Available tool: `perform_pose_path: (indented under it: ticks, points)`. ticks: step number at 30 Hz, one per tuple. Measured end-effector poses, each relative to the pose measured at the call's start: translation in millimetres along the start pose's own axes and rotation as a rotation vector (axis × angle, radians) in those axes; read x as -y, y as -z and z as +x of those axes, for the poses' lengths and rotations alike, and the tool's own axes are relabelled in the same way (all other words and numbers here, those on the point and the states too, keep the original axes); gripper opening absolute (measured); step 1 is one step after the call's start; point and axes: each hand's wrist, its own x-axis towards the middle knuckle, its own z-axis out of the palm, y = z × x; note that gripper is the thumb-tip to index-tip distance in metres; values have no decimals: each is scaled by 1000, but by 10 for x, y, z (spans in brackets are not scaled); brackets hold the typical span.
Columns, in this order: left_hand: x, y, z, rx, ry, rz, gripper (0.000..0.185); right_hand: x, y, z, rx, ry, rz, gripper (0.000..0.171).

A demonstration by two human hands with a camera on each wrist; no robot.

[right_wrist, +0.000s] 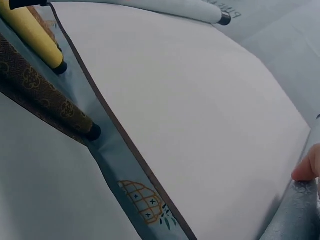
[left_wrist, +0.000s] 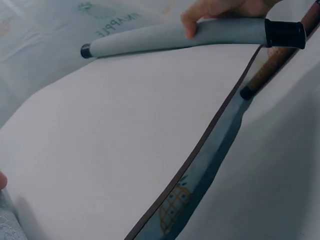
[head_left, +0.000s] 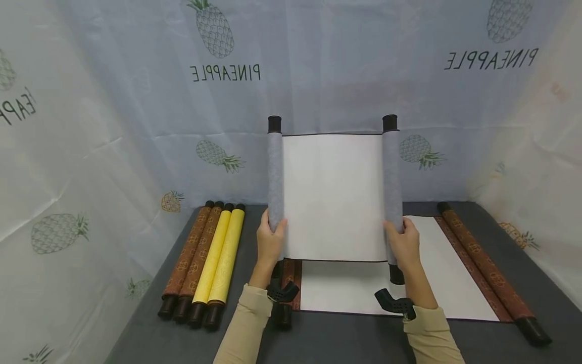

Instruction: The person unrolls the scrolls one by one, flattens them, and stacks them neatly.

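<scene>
My left hand (head_left: 270,237) grips the left roller of a grey-blue hanging scroll (head_left: 334,197), and my right hand (head_left: 404,245) grips the right roller. Held upright above the table, the scroll is partly unrolled, with a blank white sheet stretched between its rollers. Both rollers end in black knobs. At the left wrist view's top, the right hand (left_wrist: 225,9) wraps the far roller (left_wrist: 175,37). Only a thumb tip of the right hand (right_wrist: 307,167) shows in the right wrist view. Beneath lies a second scroll (head_left: 454,273), opened flat, with brown patterned rollers; the raised scroll hides part of it.
To the left on the dark grey table (head_left: 136,333), two brown patterned scrolls (head_left: 191,253) and two yellow scrolls (head_left: 227,253) lie rolled side by side. A pale curtain (head_left: 332,65) with pineapple prints surrounds the table at the back and sides.
</scene>
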Motion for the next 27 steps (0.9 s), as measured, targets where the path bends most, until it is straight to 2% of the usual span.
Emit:
perform_pose_path:
  ticks: [4, 8, 14, 20, 27]
  points:
    - [-8, 23, -20, -27, 17, 11, 52, 3, 28, -1, 18, -61, 13, 55]
    - [21, 57, -64, -54, 9, 20, 50, 3, 62, -12, 77, -112, 24, 68]
    - [62, 97, -107, -54, -2, 17, 59, -6, 80, -49, 142, -141, 14, 84]
    - [75, 129, -103, -38, -20, 5, 63, -55, 81, -60, 132, -139, 3, 80]
    - [105, 171, -82, -24, -24, -14, 58, -93, 78, -20, 110, -130, 7, 75]
